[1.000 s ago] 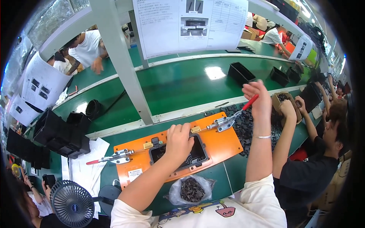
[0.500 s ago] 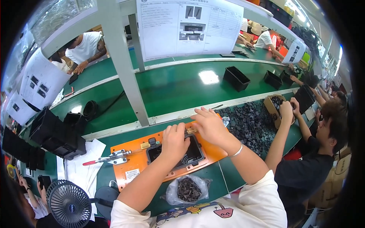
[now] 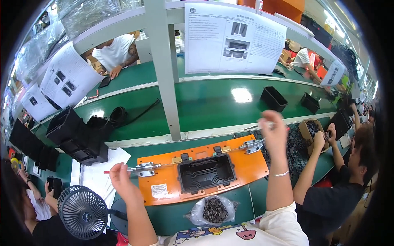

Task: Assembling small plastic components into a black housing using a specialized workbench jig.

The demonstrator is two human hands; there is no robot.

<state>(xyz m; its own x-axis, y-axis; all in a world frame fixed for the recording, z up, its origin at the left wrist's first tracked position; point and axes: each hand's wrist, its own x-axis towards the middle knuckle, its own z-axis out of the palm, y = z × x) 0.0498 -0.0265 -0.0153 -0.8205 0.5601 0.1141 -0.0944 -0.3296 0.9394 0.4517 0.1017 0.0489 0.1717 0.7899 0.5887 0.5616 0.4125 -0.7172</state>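
An orange fixture board lies on the bench before me, with a black rectangular housing seated open side up in its middle. Metal toggle clamps sit at both ends, the left clamp and the right clamp. My left hand is closed round the left clamp's handle, whose red tip shows beyond the fingers. Raised over the right clamp's handle is my right hand, its fingers curled; what they hold, if anything, is hidden.
A plastic bag of small dark parts lies in front of the board. Black bins, papers and a fan are at left. Small black parts pile up at right, beside a co-worker. A metal post rises beyond the board.
Both hands have moved off the housing and apart, left hand to the left clamp, right hand to the right clamp. The housing is uncovered. The whole view has shifted.
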